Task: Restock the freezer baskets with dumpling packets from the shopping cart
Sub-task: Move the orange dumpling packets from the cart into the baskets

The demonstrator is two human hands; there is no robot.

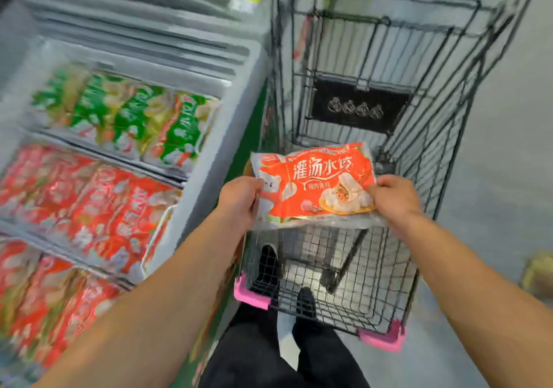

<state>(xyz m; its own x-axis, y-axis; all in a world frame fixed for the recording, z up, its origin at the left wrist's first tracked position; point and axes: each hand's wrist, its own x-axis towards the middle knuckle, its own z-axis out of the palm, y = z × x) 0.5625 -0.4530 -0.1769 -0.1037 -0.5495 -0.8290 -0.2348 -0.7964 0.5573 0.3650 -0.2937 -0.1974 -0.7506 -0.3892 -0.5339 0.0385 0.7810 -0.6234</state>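
A red dumpling packet [315,182] is held flat above the wire shopping cart [338,282], label up. My left hand [241,199] grips its left edge and my right hand [393,197] grips its right edge. To the left, the open chest freezer [209,160] holds baskets: a far one with green packets [125,115] and nearer ones with red packets [89,205]. The freezer side of the view is blurred.
The cart's wire floor below the packet shows my dark shoes [269,268] and the grey floor through it. Pink bumpers [250,294] mark the cart's near corners. A black plate [357,107] sits on the cart's far panel. A yellowish object [538,271] lies at the right edge.
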